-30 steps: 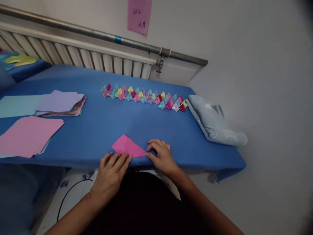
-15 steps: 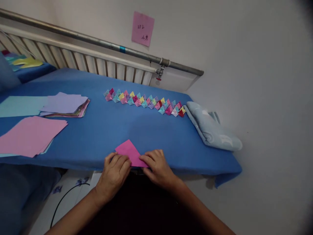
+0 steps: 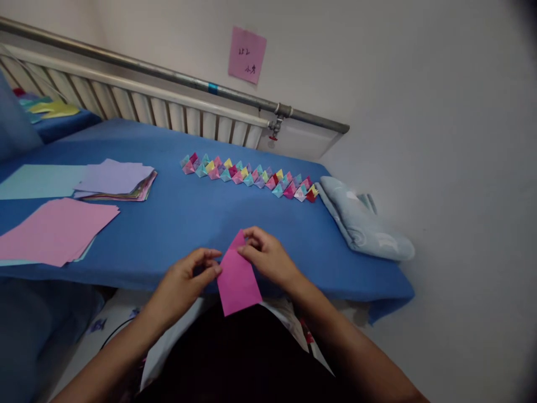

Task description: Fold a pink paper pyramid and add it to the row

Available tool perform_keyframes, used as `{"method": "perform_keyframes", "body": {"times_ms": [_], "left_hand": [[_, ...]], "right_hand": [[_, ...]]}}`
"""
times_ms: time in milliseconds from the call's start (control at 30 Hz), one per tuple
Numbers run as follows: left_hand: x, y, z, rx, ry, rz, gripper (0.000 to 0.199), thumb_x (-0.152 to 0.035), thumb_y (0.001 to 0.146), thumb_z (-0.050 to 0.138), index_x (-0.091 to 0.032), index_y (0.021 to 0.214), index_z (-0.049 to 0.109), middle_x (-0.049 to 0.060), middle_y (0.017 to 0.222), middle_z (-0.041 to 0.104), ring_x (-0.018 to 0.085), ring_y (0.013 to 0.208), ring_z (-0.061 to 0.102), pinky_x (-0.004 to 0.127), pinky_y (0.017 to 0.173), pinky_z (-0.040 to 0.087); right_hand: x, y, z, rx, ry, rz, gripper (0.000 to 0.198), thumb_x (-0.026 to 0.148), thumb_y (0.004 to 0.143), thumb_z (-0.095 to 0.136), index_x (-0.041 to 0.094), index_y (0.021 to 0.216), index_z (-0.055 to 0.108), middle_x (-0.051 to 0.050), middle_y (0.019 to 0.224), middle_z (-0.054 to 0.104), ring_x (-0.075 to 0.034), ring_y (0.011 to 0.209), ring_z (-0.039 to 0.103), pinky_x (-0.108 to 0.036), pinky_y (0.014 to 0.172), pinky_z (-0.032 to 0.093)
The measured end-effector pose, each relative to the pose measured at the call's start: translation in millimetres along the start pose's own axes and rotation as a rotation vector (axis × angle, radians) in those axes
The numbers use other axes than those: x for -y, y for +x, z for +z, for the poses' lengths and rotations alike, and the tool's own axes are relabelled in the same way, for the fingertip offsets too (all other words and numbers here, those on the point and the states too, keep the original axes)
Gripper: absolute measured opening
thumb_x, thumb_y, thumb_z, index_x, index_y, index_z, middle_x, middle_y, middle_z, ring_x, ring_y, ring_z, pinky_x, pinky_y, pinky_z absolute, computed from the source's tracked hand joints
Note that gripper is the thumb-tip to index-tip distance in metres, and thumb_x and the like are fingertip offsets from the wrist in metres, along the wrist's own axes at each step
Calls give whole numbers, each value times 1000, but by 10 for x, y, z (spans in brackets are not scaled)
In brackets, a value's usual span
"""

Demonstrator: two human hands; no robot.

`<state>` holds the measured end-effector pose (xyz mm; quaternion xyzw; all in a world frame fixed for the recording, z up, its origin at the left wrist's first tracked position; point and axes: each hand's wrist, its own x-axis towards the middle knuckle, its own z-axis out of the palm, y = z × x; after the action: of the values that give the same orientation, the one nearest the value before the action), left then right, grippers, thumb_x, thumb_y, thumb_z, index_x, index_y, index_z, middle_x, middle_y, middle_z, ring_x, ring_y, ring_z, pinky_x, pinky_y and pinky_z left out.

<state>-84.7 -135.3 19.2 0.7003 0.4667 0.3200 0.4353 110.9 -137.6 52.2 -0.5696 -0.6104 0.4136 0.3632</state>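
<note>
Paper (image 3: 240, 281), hot pink & folded kite-shaped, is in the hands on the near side of the row of small folded pcs (image 3: 251, 174), approx. opp. its middle; narrow tip toward row, broad end away from it. R hand (image 3: 271, 258) pinches narrow tip btwn thumb & fingers. L hand (image 3: 184, 280) is loosely spread, fingers bent, thumb tip at paper's L edge; index tip just beside, can't tell if touching.

Row is multicol., laid on blue cloth (image 3: 176, 224). L of row: lilac sheet (image 3: 113, 176) atop a mixed stack, w/ aqua sheet (image 3: 37, 182) further L. Also L of row but nearer: pink sheets (image 3: 59, 232), sev. layers. Just beside row's R end: folded lt-blue towel (image 3: 367, 226). Behind row: white radiator (image 3: 168, 113) & metal pipe (image 3: 138, 62); higher up, pink note (image 3: 246, 55), handwritten.
</note>
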Motion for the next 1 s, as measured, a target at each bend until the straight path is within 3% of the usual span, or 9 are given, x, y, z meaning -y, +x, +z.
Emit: {"method": "perform_keyframes", "body": {"times_ms": [67, 133, 233, 367, 467, 567, 633, 733, 1000], "left_hand": [[140, 106, 10, -135, 213, 99, 21, -27, 83, 54, -22, 102, 62, 4, 93, 70, 21, 87, 63, 37, 78, 49], [246, 179, 39, -167, 376, 275, 20, -21, 87, 48, -22, 102, 62, 5, 97, 69, 21, 92, 61, 38, 81, 45], [296, 241, 105, -46, 501, 536, 24, -17, 92, 41, -23, 103, 62, 4, 101, 68, 18, 93, 59, 35, 81, 41], [289, 299, 162, 51, 618, 711, 23, -14, 93, 42, -21, 95, 64, 3, 99, 69, 16, 89, 60, 34, 81, 36], [295, 312, 166, 74, 683, 768, 22, -12, 93, 42, -19, 96, 62, 5, 101, 69, 16, 90, 60, 35, 83, 34], [300, 298, 165, 82, 702, 779, 23, -10, 93, 41, -18, 101, 61, 6, 105, 68, 17, 93, 60, 35, 85, 34], [302, 291, 162, 96, 699, 770, 21, -11, 92, 42, -18, 101, 60, 5, 105, 68, 17, 95, 59, 35, 86, 34], [303, 294, 152, 106, 703, 758, 20, -13, 92, 43, -20, 101, 59, 4, 104, 68, 17, 95, 59, 35, 86, 33], [194, 191, 182, 77, 740, 743, 19, -18, 92, 44, -21, 103, 59, 4, 108, 67, 18, 94, 60, 39, 90, 31]], "right_hand": [[-157, 190, 52, 0, -119, 74, 27, 12, 77, 53, 19, 102, 57, 7, 61, 52, -9, 54, 47, -21, 53, 36], [-291, 310, 94, 0, -308, 38, 33, 9, 77, 52, 19, 108, 57, 5, 65, 56, -11, 58, 49, -22, 57, 36], [-376, 392, 119, 24, -526, -73, 37, 11, 80, 51, 19, 116, 57, 1, 73, 62, -13, 64, 54, -25, 63, 38], [-351, 455, 79, 65, -685, -187, 40, 13, 82, 53, 18, 122, 55, -4, 91, 68, -18, 81, 59, -31, 75, 40], [-300, 374, 2, -35, -762, -252, 41, 20, 81, 59, 19, 122, 54, -9, 112, 64, -24, 99, 56, -39, 85, 38], [-239, 83, -52, -226, -719, -322, 27, 20, 84, 56, 18, 111, 59, -9, 113, 63, -24, 104, 54, -39, 88, 35], [-231, -169, -36, -131, -670, -406, 20, 21, 85, 56, 20, 105, 61, -7, 110, 64, -21, 103, 54, -36, 89, 35], [-326, -451, 52, 87, -692, -498, 33, 25, 80, 65, 21, 112, 59, -7, 117, 61, -23, 109, 50, -38, 91, 33], [-643, -500, -25, -51, -778, -549, 21, 19, 92, 49, 23, 107, 63, -4, 104, 68, -20, 98, 53, -38, 85, 32]]}}
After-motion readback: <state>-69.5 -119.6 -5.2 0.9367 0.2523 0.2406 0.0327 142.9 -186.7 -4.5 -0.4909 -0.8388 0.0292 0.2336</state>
